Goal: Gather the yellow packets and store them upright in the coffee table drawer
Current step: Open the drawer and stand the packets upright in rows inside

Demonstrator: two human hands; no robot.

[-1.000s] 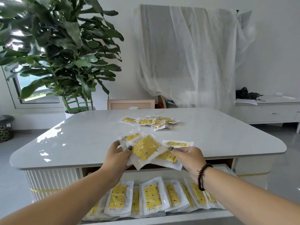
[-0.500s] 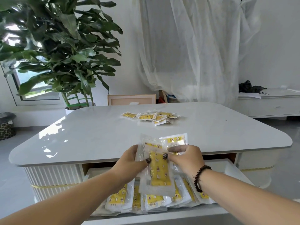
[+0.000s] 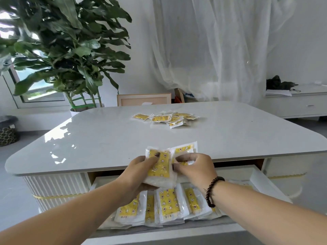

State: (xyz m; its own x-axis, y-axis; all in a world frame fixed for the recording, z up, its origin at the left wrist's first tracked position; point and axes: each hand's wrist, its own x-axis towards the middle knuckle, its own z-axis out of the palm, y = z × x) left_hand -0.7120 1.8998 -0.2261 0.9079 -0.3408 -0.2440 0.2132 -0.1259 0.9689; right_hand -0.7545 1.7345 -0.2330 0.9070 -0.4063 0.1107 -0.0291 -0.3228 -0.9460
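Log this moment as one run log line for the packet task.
stage: squaring bundle | left hand and right hand: hold packet bundle over open drawer | loose packets: on tabletop

No text can be read. The yellow packets in the drawer point(image 3: 168, 204) carry small dark marks on their lower edges, too blurred to make out.
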